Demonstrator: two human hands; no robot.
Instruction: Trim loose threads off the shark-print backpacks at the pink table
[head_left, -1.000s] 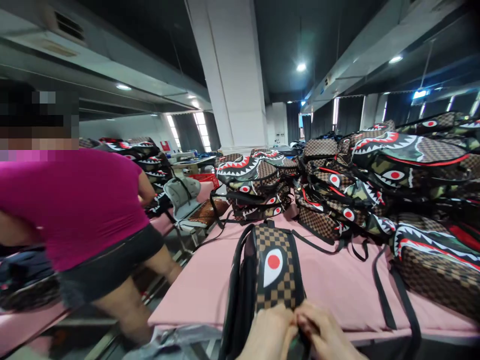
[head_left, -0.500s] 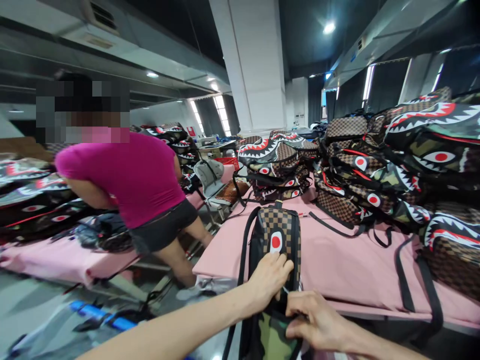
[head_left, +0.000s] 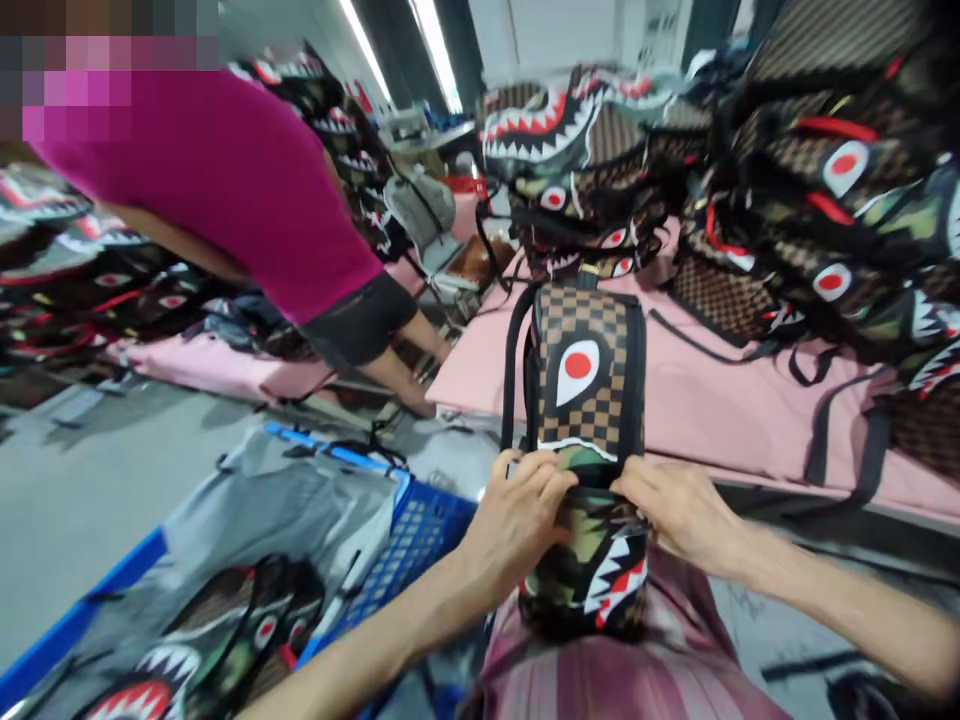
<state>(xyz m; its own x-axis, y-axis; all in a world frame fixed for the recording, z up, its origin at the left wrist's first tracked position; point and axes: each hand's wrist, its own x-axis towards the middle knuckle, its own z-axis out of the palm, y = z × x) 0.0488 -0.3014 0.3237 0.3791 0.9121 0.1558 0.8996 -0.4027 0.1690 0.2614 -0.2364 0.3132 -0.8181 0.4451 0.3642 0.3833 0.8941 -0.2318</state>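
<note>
Bag (head_left: 592, 420) lies mid-view, top end on the pink table (head_left: 701, 420), lower end over the wearer's lap. Left to right around it: co-worker (head_left: 225, 190) in magenta top at ten o'clock; blue crate (head_left: 424, 525) at eight, shark-print pack (head_left: 236, 650) inside. Left hand (head_left: 529, 500), seven o'clock, grasps the bag's left edge, fingers curled over the front. Stack (head_left: 551, 125) of similar packs at twelve. Right hand (head_left: 675, 500), four o'clock, grasps the right edge. Pile (head_left: 832, 280) at two, slightly blurred.
</note>
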